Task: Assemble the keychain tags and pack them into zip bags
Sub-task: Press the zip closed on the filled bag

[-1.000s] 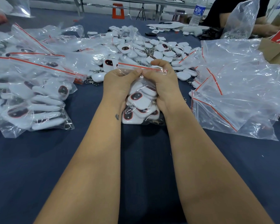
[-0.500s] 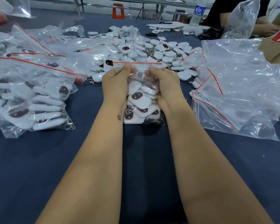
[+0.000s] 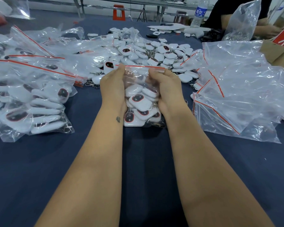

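Hands, left (image 3: pixel 112 89) and right (image 3: pixel 168 89), grip a clear, red-striped zip bag (image 3: pixel 140 74) of white keychain tags (image 3: pixel 140 102), seemingly sealed.

Even, soft overhead light; white glare on plastic bags (image 3: pixel 236 82); wide-angle bending at edges; far background slightly soft.

Filled bags (image 3: pixel 31 102) left, empties (image 3: pixel 236 89) right, tags (image 3: pixel 154 53) behind.

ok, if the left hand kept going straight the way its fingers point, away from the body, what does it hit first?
Probably the loose white keychain tag with the dark oval face lying just beyond the left hand, at the near edge of the unpacked tag pile. The hand grips the zip bag, which would travel along. Depth is unclear.
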